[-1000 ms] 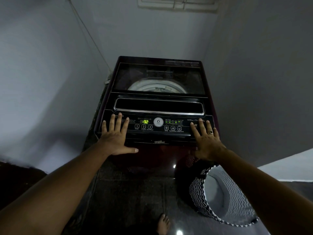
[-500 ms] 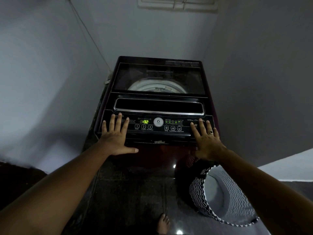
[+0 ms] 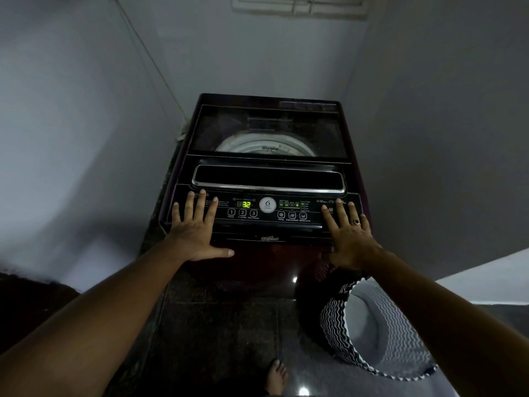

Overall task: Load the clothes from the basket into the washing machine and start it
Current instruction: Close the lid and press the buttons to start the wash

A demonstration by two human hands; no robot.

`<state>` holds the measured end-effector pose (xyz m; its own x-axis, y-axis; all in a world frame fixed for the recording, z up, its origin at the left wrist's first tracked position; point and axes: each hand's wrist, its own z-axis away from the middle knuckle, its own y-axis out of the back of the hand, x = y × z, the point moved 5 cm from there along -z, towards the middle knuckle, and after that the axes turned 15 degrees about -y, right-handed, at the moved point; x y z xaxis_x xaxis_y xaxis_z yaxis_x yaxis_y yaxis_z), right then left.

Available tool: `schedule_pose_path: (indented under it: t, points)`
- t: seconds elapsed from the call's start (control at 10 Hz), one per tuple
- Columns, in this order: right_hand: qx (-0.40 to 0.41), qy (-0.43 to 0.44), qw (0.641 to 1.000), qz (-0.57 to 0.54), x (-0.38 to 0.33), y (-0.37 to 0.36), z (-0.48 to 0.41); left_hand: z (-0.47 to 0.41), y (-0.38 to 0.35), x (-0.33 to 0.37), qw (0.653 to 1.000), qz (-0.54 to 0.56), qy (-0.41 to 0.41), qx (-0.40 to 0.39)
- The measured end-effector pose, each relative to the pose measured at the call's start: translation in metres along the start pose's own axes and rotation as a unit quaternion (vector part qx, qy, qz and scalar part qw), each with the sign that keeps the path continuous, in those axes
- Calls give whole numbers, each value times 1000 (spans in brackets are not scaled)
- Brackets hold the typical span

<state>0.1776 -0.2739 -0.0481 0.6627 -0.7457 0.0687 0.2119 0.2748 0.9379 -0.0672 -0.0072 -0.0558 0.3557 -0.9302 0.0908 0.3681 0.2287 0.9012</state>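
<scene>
A dark top-loading washing machine stands in the corner with its glass lid closed; the white drum rim shows through it. The control panel is lit and its green display reads 32. My left hand rests flat on the panel's left end, fingers spread. My right hand, with a ring, lies flat on the right end. The zigzag-patterned laundry basket stands on the floor at the right; I see no clothes in it.
Grey walls close in on the left, back and right of the machine. The floor is dark glossy tile. My bare foot is at the bottom centre. A vent sits high on the back wall, and a cord runs down the left wall.
</scene>
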Motion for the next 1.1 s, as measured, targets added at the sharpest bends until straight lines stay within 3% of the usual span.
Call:
schedule_pose_path:
  t: [1.1]
  points:
    - [-6,1,1000,4,0,2,1,-1,-1,-1,1000,-7,6,1]
